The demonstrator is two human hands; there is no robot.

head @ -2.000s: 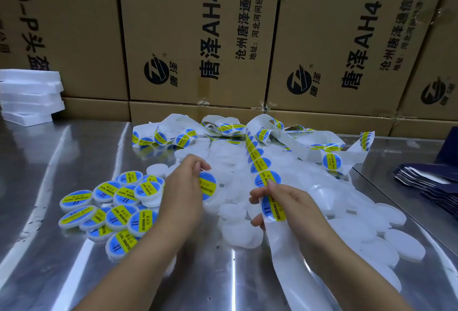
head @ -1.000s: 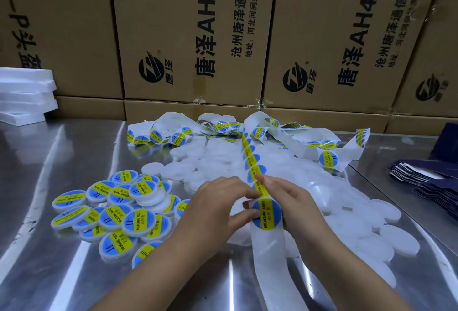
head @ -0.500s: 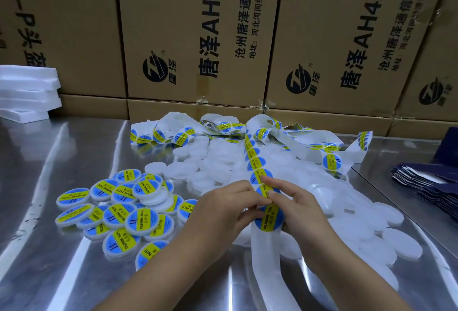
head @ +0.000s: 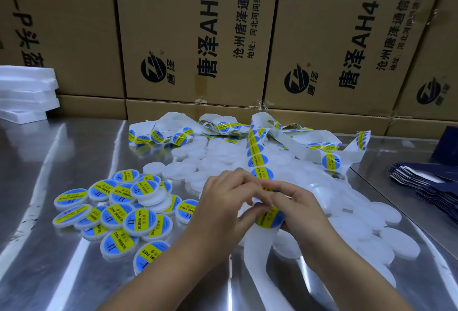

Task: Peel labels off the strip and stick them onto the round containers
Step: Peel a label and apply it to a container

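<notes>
A long white backing strip with round blue-and-yellow labels runs from the table's far side down between my hands. My left hand and my right hand meet over the strip. Fingers of both pinch at the edge of one label on it. Plain white round containers lie heaped behind and to the right of my hands. Labelled containers form a pile at the left.
The shiny steel table carries it all. Cardboard boxes wall off the back. White foam slabs are stacked at the far left. Dark blue flat packets lie at the right edge. Coiled label strip sits at the back.
My left hand put a labelled container by the left pile and came over to the strip. Both hands now work at one label, which has shifted slightly toward me.
</notes>
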